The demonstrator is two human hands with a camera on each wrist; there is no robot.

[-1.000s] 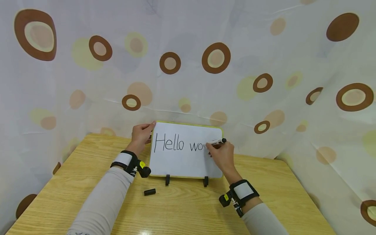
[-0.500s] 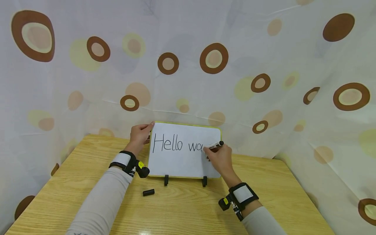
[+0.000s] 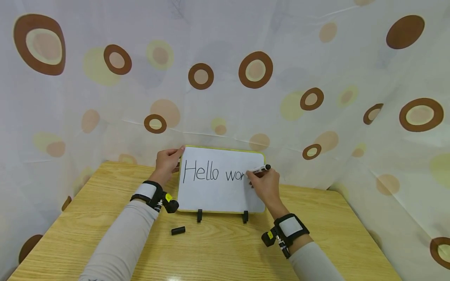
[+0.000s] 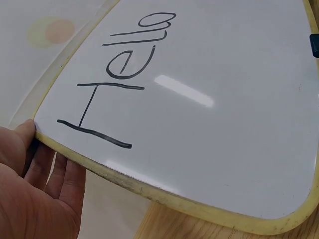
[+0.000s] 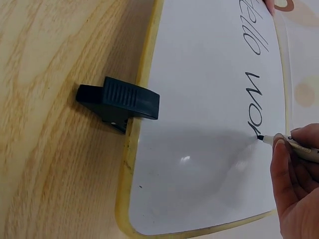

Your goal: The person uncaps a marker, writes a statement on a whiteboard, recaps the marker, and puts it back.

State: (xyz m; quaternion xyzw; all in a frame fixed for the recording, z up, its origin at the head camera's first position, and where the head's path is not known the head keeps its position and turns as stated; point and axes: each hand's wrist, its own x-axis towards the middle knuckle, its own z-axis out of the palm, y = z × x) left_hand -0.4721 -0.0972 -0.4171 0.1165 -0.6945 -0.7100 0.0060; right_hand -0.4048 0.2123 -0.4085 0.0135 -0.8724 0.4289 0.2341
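Note:
A whiteboard (image 3: 214, 199) with a yellow rim stands tilted back on the table, "Hello wor" handwritten on it in black. My left hand (image 3: 167, 164) grips its upper left corner; in the left wrist view the thumb lies at the rim and the fingers (image 4: 67, 184) reach behind. With thumb and fingers, my right hand (image 3: 266, 187) pinches a black-and-white marker (image 3: 261, 169), its cap end pointing up to the right. The right wrist view has the dark marker tip (image 5: 260, 138) at the end of the "r", apparently touching the board.
Two black stand feet (image 3: 199, 216) hold the board's lower edge; one black foot (image 5: 119, 97) looms large in the right wrist view. A black marker cap (image 3: 178, 230) lies on the wooden table (image 3: 218, 253) in front. A patterned curtain (image 3: 225, 39) hangs close behind.
The right hand dipped slightly left and down with the marker, then came back up to the right. An "r" now follows "wo". My left hand keeps its grip on the corner.

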